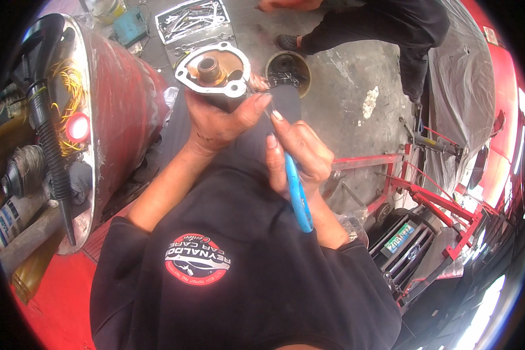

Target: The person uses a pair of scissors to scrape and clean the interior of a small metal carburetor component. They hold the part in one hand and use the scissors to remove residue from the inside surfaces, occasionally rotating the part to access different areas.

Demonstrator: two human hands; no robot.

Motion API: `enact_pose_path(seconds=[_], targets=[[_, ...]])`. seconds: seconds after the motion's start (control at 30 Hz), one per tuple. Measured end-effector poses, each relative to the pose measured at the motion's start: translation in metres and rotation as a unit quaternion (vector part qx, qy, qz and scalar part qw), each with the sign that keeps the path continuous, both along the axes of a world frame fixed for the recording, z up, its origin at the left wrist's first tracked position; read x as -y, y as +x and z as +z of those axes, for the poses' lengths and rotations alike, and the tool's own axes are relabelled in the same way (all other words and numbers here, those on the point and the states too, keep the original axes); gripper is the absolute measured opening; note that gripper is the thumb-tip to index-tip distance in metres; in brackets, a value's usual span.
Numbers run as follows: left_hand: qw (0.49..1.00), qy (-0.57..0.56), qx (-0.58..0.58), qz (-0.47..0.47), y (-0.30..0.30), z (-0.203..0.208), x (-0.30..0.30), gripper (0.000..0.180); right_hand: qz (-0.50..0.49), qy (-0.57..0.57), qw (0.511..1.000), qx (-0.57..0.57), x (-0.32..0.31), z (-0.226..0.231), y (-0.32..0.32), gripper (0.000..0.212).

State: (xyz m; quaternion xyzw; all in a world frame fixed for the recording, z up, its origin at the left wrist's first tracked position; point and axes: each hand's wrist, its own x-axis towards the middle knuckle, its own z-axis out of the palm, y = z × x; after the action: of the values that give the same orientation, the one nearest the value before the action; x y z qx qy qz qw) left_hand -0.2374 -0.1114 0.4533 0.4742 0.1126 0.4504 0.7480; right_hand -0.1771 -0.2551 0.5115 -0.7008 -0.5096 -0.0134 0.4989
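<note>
My left hand (221,119) is wrapped round a metal housing (226,63) and holds it up in front of my lap. The housing has a pale, flat flange with bolt holes, a brown-stained hollow and a threaded tube standing in its middle. In my right hand (306,154) is a blue-handled tool (298,195), its curved handle pointing back toward my chest. Its thin front end lies between my fingertips, close to my left thumb and the housing's lower right edge. The fingers partly hide that end, so its exact shape and any contact cannot be made out.
An open tool case (192,22) with several wrenches lies ahead on the floor, near a round bin (302,73) of metal parts. A cluttered red drum-like container (122,87) stands left. Another person's dark-trousered legs (370,29) are ahead right. A red metal frame (443,204) stands right.
</note>
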Motion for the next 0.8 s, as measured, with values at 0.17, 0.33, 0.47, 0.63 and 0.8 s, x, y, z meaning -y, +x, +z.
enact_pose_path(seconds=[0.17,0.33,0.47,0.63,0.8], targets=[[1.000,0.010,0.020,-0.003,-0.001,-0.001,0.000,0.032,0.014,0.013,1.000,0.001,0.001,-0.002,0.000,0.039],[0.998,0.045,0.007,-0.036,-0.005,-0.002,-0.003,0.039,0.024,0.011,1.000,0.017,0.003,0.000,0.001,0.036],[0.998,0.037,-0.013,-0.044,-0.008,0.002,0.002,0.039,0.017,0.011,0.999,0.028,0.001,-0.001,0.002,0.036],[0.997,0.051,-0.036,-0.049,-0.009,0.002,0.001,0.034,0.021,0.022,0.999,0.012,0.002,-0.003,0.003,0.037],[0.999,-0.033,0.000,-0.032,-0.004,0.010,0.005,0.019,-0.007,0.014,0.999,0.038,0.000,-0.004,0.005,0.041]])
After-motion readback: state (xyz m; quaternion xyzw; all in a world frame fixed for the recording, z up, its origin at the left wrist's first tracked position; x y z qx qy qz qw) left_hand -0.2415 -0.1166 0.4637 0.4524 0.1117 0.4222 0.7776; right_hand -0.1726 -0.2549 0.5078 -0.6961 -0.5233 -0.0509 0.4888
